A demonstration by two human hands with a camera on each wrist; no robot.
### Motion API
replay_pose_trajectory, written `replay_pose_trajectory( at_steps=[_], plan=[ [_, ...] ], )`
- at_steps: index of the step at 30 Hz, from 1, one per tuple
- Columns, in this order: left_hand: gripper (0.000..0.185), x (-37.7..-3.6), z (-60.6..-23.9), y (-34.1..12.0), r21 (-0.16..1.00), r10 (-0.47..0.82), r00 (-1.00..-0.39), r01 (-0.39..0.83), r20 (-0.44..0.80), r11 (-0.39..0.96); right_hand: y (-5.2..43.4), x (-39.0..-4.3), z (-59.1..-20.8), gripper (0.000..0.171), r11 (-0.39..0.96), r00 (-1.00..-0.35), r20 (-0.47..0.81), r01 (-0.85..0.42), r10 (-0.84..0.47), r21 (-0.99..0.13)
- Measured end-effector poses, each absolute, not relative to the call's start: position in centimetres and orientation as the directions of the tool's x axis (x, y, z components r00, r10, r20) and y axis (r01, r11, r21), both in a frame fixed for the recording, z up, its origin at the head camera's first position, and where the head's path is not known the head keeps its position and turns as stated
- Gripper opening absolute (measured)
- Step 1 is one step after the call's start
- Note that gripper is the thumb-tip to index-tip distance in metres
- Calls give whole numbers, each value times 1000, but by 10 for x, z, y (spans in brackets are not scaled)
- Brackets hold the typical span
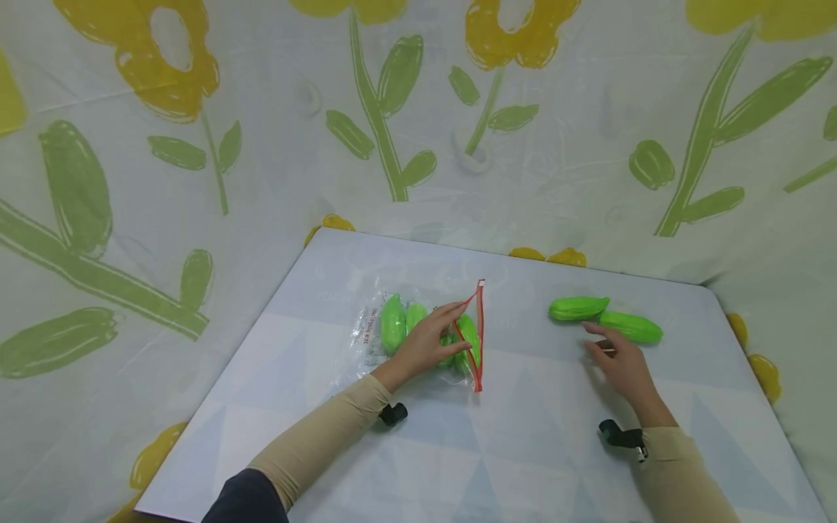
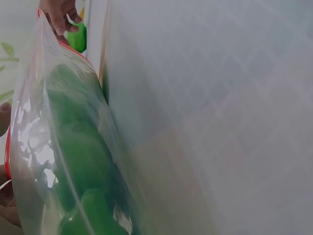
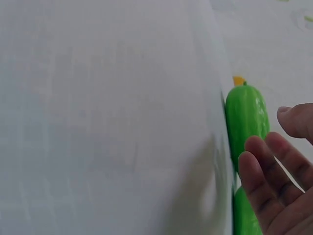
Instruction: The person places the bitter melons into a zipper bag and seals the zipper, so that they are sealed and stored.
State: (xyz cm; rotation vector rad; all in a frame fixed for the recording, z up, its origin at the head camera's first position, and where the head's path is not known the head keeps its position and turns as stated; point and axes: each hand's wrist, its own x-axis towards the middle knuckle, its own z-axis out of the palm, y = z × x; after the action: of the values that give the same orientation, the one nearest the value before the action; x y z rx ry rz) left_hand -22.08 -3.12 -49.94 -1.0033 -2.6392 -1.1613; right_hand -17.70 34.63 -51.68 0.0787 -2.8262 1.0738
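A clear zip bag with a red zip edge lies on the left of the table with several green, ridged, cucumber-shaped toy vegetables inside. My left hand holds the bag's upper layer at its mouth, and the red edges stand apart there. In the left wrist view, fingertips show at the red edge. On the right, two more green toy vegetables lie end to end. My right hand hovers just in front of them, its fingers relaxed and holding nothing. The right wrist view shows a vegetable beyond those fingertips.
The pale table has a triangle pattern, and its back edge runs close to a flower-printed curtain. Dark wrist cameras stick out from both forearms, low over the table.
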Motion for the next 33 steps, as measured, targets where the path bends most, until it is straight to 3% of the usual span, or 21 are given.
replay_pose_trajectory(
  at_steps=[9,24,33],
  plan=[
    [74,-222,-500,-31,622,533,-785,596,317,508,365,-180,-520,42,758,-986,160,-68,48,-648],
    [75,-221,-500,-30,641,534,-786,588,312,492,388,-182,-517,36,783,-932,335,-103,140,-614],
    [75,-222,-503,-31,648,529,-792,579,305,494,398,-183,-510,36,791,-933,329,-88,148,-605]
  ],
)
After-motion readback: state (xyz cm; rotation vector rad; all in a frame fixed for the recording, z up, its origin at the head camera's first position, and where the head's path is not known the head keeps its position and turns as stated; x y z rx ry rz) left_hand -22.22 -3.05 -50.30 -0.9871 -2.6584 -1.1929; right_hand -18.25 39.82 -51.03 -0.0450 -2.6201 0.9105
